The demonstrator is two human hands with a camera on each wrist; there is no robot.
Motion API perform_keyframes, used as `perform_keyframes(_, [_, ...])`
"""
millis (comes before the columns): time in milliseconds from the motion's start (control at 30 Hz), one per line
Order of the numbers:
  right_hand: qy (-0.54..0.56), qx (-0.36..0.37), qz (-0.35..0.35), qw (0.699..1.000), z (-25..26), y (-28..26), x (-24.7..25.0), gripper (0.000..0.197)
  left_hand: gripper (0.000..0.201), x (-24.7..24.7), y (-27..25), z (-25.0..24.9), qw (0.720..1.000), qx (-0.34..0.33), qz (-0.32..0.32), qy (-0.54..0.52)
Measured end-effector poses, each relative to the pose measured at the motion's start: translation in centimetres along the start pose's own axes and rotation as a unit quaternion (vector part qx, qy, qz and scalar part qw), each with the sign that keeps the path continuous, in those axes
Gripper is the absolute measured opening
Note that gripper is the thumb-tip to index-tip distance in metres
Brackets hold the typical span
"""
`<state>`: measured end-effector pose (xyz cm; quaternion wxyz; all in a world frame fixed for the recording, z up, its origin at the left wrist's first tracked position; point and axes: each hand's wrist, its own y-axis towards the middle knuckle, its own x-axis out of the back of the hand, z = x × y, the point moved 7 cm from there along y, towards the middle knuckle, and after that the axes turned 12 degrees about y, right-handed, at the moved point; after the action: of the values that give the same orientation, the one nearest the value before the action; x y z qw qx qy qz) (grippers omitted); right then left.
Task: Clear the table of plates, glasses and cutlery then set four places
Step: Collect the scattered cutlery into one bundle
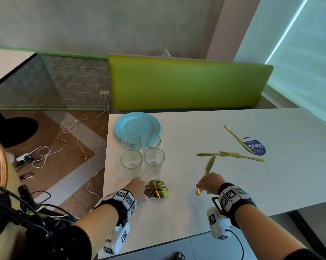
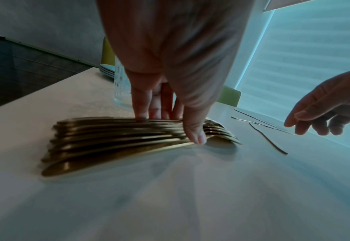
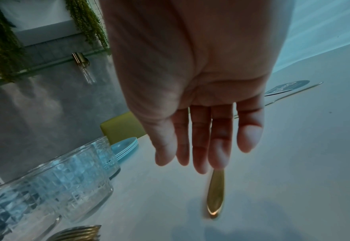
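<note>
A stack of light blue plates (image 1: 137, 124) lies at the far left of the white table (image 1: 233, 184), with several clear ribbed glasses (image 1: 132, 162) just in front of it. My left hand (image 1: 139, 186) grips a pile of gold forks and spoons (image 1: 158, 190) on the table, fingers behind the pile (image 2: 112, 138) and thumb in front. My right hand (image 1: 208, 182) hovers with relaxed, nearly straight fingers (image 3: 198, 146) over a gold knife (image 1: 210, 166) lying on the table. I cannot tell whether it touches the knife (image 3: 215, 195). Three more gold knives (image 1: 241, 156) lie scattered further right.
A round dark blue sticker (image 1: 255, 147) sits under one knife tip. A green bench back (image 1: 190, 83) runs behind the table. White cables (image 1: 74, 132) trail over the floor on the left, beside a wooden chair (image 1: 0, 166). The table's left edge (image 1: 104, 175) is close to my left hand.
</note>
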<state>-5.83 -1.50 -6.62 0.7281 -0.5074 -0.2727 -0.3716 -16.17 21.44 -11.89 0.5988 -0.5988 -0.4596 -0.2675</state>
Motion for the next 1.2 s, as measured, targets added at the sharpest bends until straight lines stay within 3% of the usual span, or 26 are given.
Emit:
perform_keyframes(200, [-0.003,-0.006,-0.008,1.000,-0.4,0.3,0.5,0.036,0.060,0.1,0.1,-0.4,1.000,-0.001,0.007,0.012])
perform_keyframes(367, [-0.013,-0.040,-0.024,0.999,-1.1,1.2,1.2,0.024,0.053,1.9,0.1,-2.4,0.999,-0.025,-0.005,0.031])
perform_keyframes(600, [-0.009,-0.110,-0.069,0.991,-3.3,4.0,0.7,0.031,0.040,4.5,0.4,-7.9,0.991,-0.118,-0.007,-0.056])
perform_keyframes(833, [0.049,-0.150,-0.085,0.984,-4.0,5.1,-0.3,0.035,0.031,6.0,1.3,-10.4,0.980,-0.153,-0.033,-0.126])
perform_keyframes(1033, [0.109,-0.164,-0.098,0.976,-4.6,4.9,-0.5,0.025,0.029,6.3,2.3,-11.5,0.978,-0.162,-0.025,-0.129])
perform_keyframes(1100, [0.111,-0.174,-0.100,0.973,-5.0,4.4,-0.4,0.012,0.030,6.5,2.8,-11.9,0.978,-0.162,-0.019,-0.131])
perform_keyframes(1200, [0.109,-0.193,-0.095,0.971,-5.6,4.1,-0.5,0.028,0.031,6.9,3.4,-12.7,0.979,-0.168,-0.013,-0.119])
